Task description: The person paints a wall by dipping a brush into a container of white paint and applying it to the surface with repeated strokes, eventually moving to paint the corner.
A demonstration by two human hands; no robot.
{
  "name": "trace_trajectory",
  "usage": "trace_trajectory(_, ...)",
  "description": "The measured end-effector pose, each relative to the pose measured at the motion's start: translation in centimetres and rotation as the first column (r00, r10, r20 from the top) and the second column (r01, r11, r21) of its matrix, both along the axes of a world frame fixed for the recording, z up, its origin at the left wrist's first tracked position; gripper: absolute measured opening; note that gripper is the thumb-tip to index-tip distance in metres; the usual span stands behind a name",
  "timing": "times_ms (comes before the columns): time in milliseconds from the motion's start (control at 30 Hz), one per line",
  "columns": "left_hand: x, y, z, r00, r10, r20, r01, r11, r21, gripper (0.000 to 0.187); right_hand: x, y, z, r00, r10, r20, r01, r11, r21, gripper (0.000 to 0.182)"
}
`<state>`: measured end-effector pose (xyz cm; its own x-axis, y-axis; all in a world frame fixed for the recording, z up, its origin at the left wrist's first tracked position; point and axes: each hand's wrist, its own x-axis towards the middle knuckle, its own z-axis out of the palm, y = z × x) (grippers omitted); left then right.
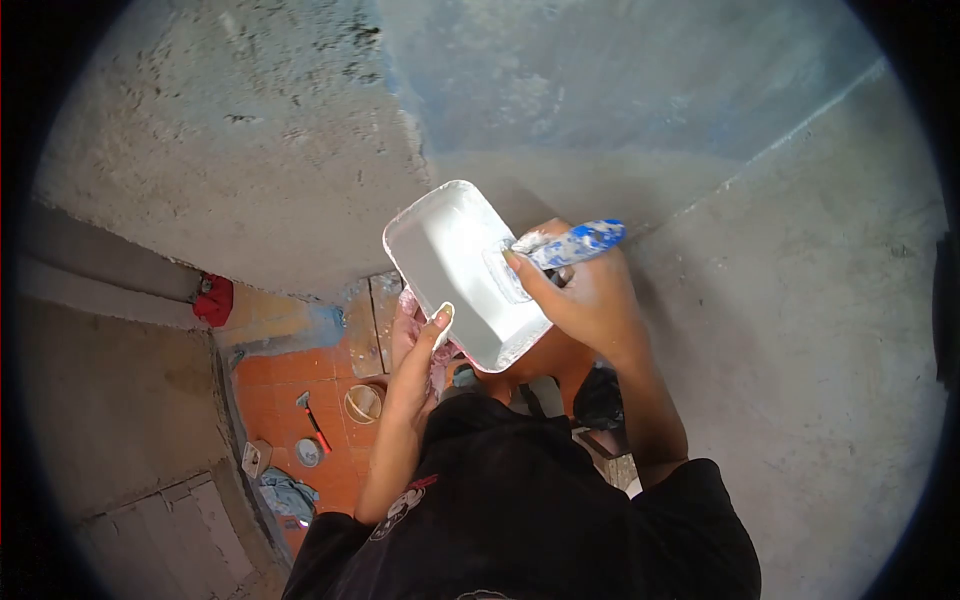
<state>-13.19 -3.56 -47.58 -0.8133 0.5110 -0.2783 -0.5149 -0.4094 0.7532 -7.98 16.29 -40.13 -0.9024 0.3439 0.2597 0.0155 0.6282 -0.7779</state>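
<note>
A white rectangular tub with rounded corners is held out in front of my chest, tilted so that I see inside. White paint appears to coat its inner walls. My left hand grips its lower left edge, thumb hooked over the rim and the other fingers mostly hidden underneath. In my right hand is a paintbrush with a blue, paint-spattered handle. Its head is down inside the tub, near the right inner side, and the bristles are partly hidden. Paint smears show on both hands.
Ahead stands a wall, part rough plaster, part bluish-grey. On the orange tiled floor below left lie a red-handled hammer, a small bucket, a round tin and a bluish cloth. A black bag is below right.
</note>
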Motion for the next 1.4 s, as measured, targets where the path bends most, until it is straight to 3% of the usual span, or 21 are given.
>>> trace_trajectory(167, 3.4, 4.5, 0.1, 0.999, -0.041, 0.019, 0.041, 0.999, -0.002, 0.067, 3.6, 3.4, -1.5, 0.997, -0.066, 0.03, 0.056, 0.969, 0.242, 0.028)
trace_trajectory(267, 5.5, 7.4, 0.5, 0.999, -0.039, 0.026, 0.039, 0.999, -0.008, 0.065, 6.1, 6.0, -1.6, 0.99, -0.116, 0.078, 0.098, 0.975, 0.199, 0.028)
trace_trajectory(367, 7.3, 10.1, 0.6, 0.997, -0.071, 0.041, 0.071, 0.997, 0.004, 0.062, 8.9, 8.8, -1.3, 0.985, -0.174, 0.003, 0.17, 0.965, 0.197, 0.025)
trace_trajectory(467, 8.8, 12.7, 0.4, 0.994, -0.095, 0.054, 0.094, 0.996, 0.007, 0.059, 11.7, 11.4, 0.2, 0.975, -0.206, -0.084, 0.212, 0.974, 0.079, 0.021)
trace_trajectory(633, 11.1, 17.1, 0.2, 0.989, -0.122, 0.079, 0.122, 0.993, 0.012, 0.05, 15.3, 15.7, 0.1, 0.919, -0.346, -0.188, 0.364, 0.929, 0.071, 0.017)
trace_trajectory(667, 11.5, 17.8, 0.1, 0.989, -0.144, 0.04, 0.146, 0.988, -0.048, 0.057, 15.9, 16.5, 0.0, 0.903, -0.369, -0.22, 0.388, 0.92, 0.053, 0.017)
trace_trajectory(833, 13.1, 21.1, 0.2, 0.982, -0.178, 0.058, 0.178, 0.984, 0.003, 0.052, 18.8, 20.3, -1.0, 0.803, -0.532, -0.27, 0.547, 0.837, -0.021, 0.017)
trace_trajectory(967, 13.8, 22.8, 0.4, 0.975, -0.216, 0.058, 0.218, 0.975, -0.03, 0.05, 20.3, 21.3, -1.7, 0.791, -0.519, -0.323, 0.463, 0.854, -0.237, 0.018)
trace_trajectory(1067, 14.1, 23.5, 0.7, 0.966, -0.253, 0.055, 0.255, 0.966, -0.037, 0.049, 21.0, 21.8, -2.3, 0.816, -0.502, -0.288, 0.454, 0.864, -0.219, 0.017)
trace_trajectory(1200, 14.2, 24.2, 1.9, 0.957, -0.284, 0.059, 0.287, 0.957, -0.044, 0.05, 21.9, 23.5, -2.7, 0.692, -0.684, -0.231, 0.601, 0.723, -0.34, 0.018)
trace_trajectory(1300, 13.8, 25.0, 2.2, 0.953, -0.293, 0.077, 0.298, 0.953, -0.057, 0.05, 22.0, 24.0, -2.8, 0.704, -0.662, -0.256, 0.471, 0.706, -0.529, 0.016)
trace_trajectory(1400, 13.0, 25.8, 1.9, 0.946, -0.318, 0.069, 0.323, 0.943, -0.082, 0.051, 21.5, 24.3, -3.7, 0.747, -0.628, -0.22, 0.443, 0.716, -0.54, 0.02)
